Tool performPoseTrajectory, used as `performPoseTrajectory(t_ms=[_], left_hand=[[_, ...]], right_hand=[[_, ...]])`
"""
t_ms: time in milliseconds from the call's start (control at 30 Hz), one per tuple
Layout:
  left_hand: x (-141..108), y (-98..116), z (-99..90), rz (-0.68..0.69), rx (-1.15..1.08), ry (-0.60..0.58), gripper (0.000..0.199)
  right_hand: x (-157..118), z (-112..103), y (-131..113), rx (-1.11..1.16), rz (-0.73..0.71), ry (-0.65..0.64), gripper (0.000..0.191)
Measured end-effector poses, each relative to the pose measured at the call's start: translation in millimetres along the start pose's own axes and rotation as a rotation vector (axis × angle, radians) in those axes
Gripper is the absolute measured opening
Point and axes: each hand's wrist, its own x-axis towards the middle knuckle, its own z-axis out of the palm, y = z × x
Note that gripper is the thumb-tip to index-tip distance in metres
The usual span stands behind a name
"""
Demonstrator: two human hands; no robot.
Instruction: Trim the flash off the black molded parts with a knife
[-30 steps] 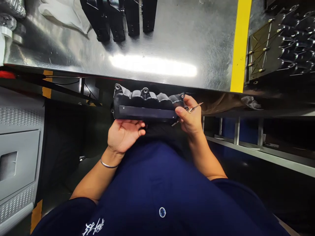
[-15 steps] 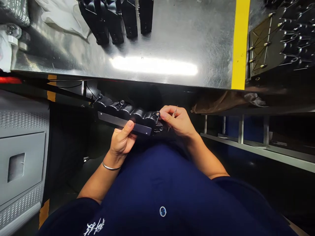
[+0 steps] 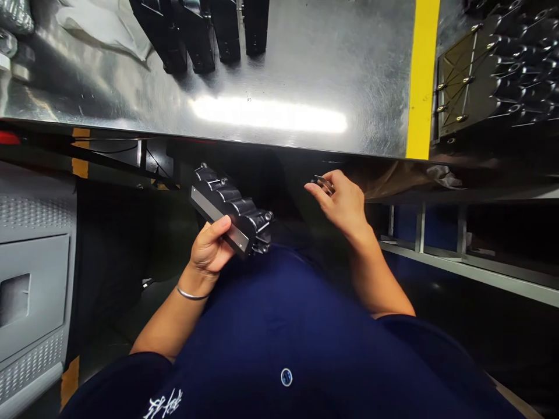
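My left hand (image 3: 212, 247) is closed around a black moulded part (image 3: 238, 203), its thumb pressed on a flat strip along the near side. The part has a scalloped body and small round screw bosses, and it slants down to the right below the bench edge. Apart from it, to the right, my right hand (image 3: 343, 201) pinches a small, thin metal tool (image 3: 324, 184) with a dark tip. Most of that tool is hidden by the fingers, so its exact kind is unclear.
On the metal bench (image 3: 305, 70) stand several black parts (image 3: 227, 35). White cloth (image 3: 105, 26) lies left of them. Right of a yellow tape strip (image 3: 421, 81) are more scalloped black parts (image 3: 515, 75). A grey panelled case (image 3: 35, 262) stands at left, a metal frame (image 3: 471, 265) at right.
My right hand has moved off the black part's right end, to the right and slightly up. My left hand has tilted the part, its right end now lower.
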Motion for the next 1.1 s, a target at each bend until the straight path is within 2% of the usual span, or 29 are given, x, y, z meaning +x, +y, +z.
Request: performPoseTrajectory(t_ms=[67, 133, 267, 300, 367, 467, 600, 700, 867, 1100], left_hand=[[-2, 4, -4.3, -0.01, 0.095, -0.101, 0.021], [-3, 7, -6.5, -0.023, 0.181, -0.163, 0.027], [-3, 10, -5.6, -0.021, 0.278, -0.24, 0.038], [-3, 11, -4.8, -0.015, 0.288, -0.258, 0.037], [-4, 12, -3.0, -0.019, 0.298, -0.285, 0.035], [-5, 11, -0.5, -0.041, 0.29, -0.273, 0.038], [-5, 5, 1.9, -0.027, 0.202, -0.205, 0.047], [-4, -1, 2.7, -0.029, 0.129, -0.163, 0.042], [-3, -5, 4.2, -0.039, 0.062, -0.079, 0.026], [-6, 0, 5.5, -0.024, 0.053, 0.019, 0.019]], right_hand=[[0, -7, 2, -0.08, -0.002, -0.05, 0.026], [-3, -11, -10, -0.014, -0.105, -0.115, 0.029], [-8, -10, -48, 0.296, -0.574, -0.429, 0.043], [-8, -9, -55, 0.324, -0.654, -0.488, 0.047], [-6, -6, -62, 0.315, -0.745, -0.525, 0.054], [-5, -1, -61, 0.267, -0.795, -0.453, 0.057], [-6, 4, -55, 0.243, -0.815, -0.248, 0.057], [-5, 6, -55, 0.201, -0.825, -0.168, 0.056], [-1, 9, -57, 0.149, -0.701, -0.148, 0.059], [0, 10, -56, 0.082, -0.755, -0.151, 0.056]])
